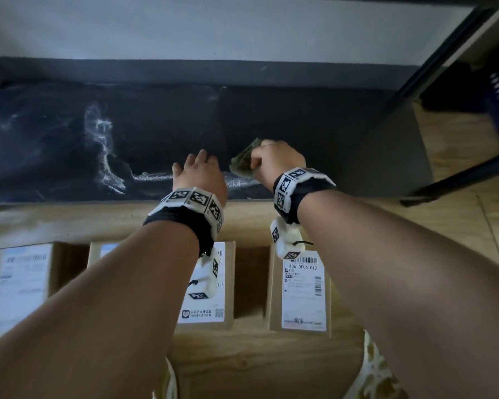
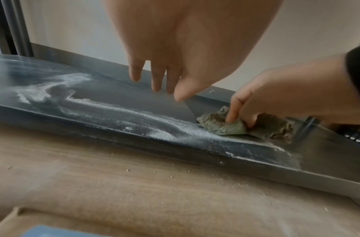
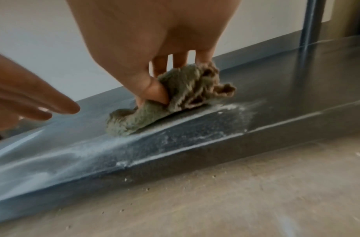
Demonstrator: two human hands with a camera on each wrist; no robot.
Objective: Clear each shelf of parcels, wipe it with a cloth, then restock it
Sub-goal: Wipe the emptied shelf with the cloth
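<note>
Right hand (image 1: 274, 162): fingers bunch the cloth (image 3: 170, 102) on the shelf (image 1: 300, 125).
Left hand (image 1: 200, 174): fingers straight, empty.
Dust (image 2: 118, 109): left of cloth, along front edge.
Parcels (image 1: 300, 292): 3, on floor.

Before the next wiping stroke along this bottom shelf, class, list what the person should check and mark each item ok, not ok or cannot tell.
1. Right hand grips the cloth: ok.
2. Cloth touches the shelf: ok.
3. Left hand out of the cloth's leftward path: not ok.
4. White dust all wiped: not ok.
5. Parcels off the shelf, on the floor: ok.
6. Cloth clean enough: cannot tell.
</note>
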